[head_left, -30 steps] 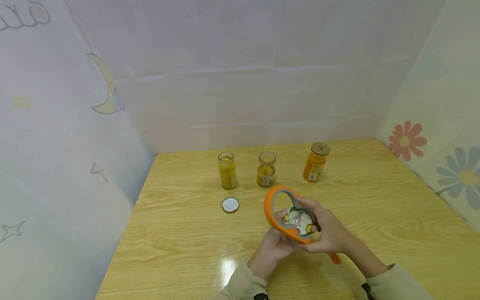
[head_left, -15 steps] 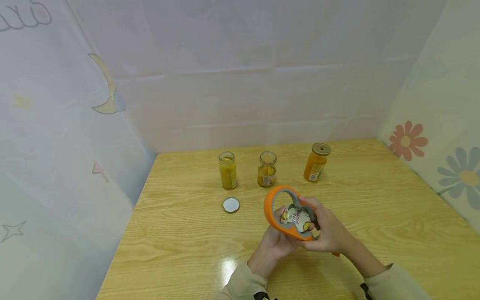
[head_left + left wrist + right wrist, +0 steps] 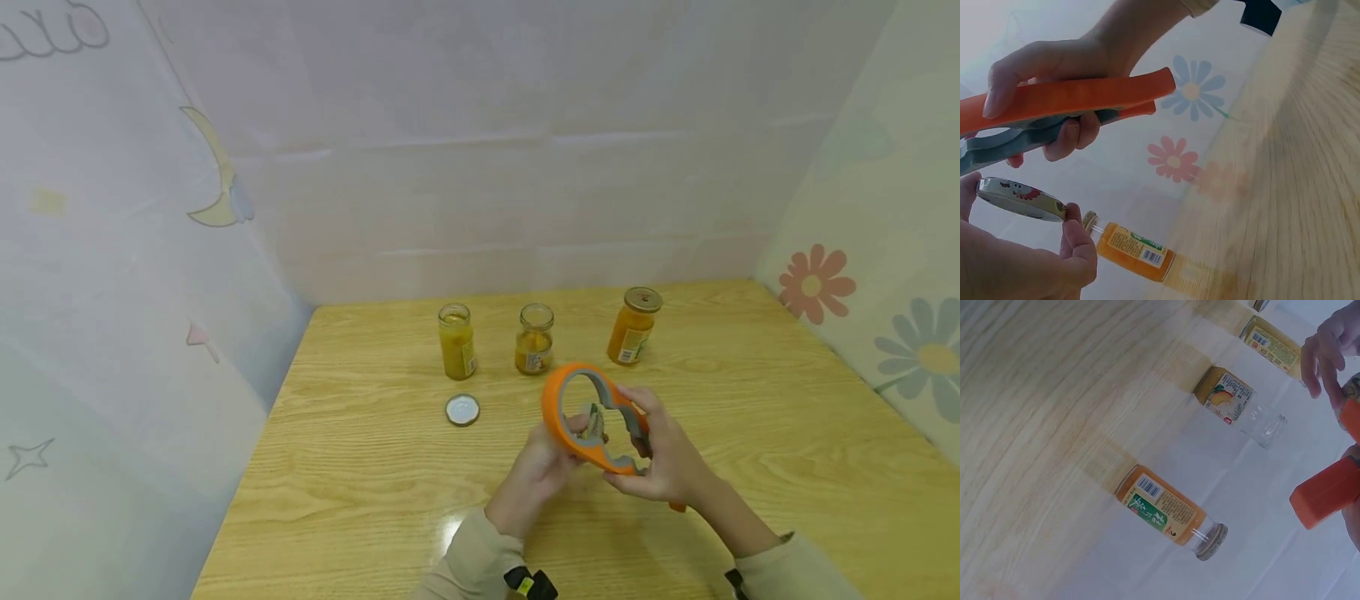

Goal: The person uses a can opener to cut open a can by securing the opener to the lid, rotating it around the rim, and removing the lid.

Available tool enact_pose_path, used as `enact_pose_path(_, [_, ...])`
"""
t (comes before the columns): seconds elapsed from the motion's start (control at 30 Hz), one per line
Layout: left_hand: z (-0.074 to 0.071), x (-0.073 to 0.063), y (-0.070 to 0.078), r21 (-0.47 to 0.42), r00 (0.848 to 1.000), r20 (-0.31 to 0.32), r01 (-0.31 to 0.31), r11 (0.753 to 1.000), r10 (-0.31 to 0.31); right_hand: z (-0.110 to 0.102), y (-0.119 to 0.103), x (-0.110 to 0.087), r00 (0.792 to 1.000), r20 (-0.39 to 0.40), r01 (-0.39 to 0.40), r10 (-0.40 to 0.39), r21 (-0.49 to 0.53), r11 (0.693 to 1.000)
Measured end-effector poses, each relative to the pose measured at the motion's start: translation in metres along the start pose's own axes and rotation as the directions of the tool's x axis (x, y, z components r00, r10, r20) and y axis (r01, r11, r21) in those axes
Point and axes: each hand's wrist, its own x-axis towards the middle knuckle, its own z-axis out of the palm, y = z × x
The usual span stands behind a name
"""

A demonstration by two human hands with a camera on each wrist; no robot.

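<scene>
My left hand point(image 3: 534, 467) pinches a printed metal jar lid point(image 3: 1021, 199) by its rim, between thumb and fingertips. In the head view that lid shows through the loop of an orange and grey jar opener point(image 3: 553, 408). My right hand point(image 3: 671, 460) grips the opener, fingers curled round its handles. The left wrist view has the opener point(image 3: 1079, 97) just above the lid and apart from it. Part of the opener's handles is hidden by the right hand in the head view.
Behind the hands stand an uncapped jar of yellow contents point(image 3: 457, 354), an uncapped half-filled jar point(image 3: 533, 354) and a capped orange jar point(image 3: 632, 333). A second lid point(image 3: 462, 409), white side up, lies on the wooden table point(image 3: 360, 467) before the left jar.
The left hand has drawn the lid away from the opener, tilting it from face-on to nearly edge-on. The opener has shifted slightly right and up with the right hand.
</scene>
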Motion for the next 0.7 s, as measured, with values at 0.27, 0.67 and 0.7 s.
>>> enact_pose_path(0.27, [-0.007,0.010,-0.005,0.393,0.939,-0.314,-0.004,0.920,0.138,0.000,-0.002,0.001,1.000,0.003,-0.016,0.016,-0.007,1.000])
enact_pose_path(0.67, [-0.025,0.014,0.010,0.960,0.929,-0.100,-0.005,0.281,0.357,0.002,0.002,-0.004,1.000,0.003,-0.001,0.001,0.014,1.000])
enact_pose_path(0.7, [-0.026,0.015,0.011,0.971,0.933,-0.079,-0.008,0.240,0.352,0.001,0.002,-0.004,1.000,0.006,-0.001,0.001,0.017,1.000])
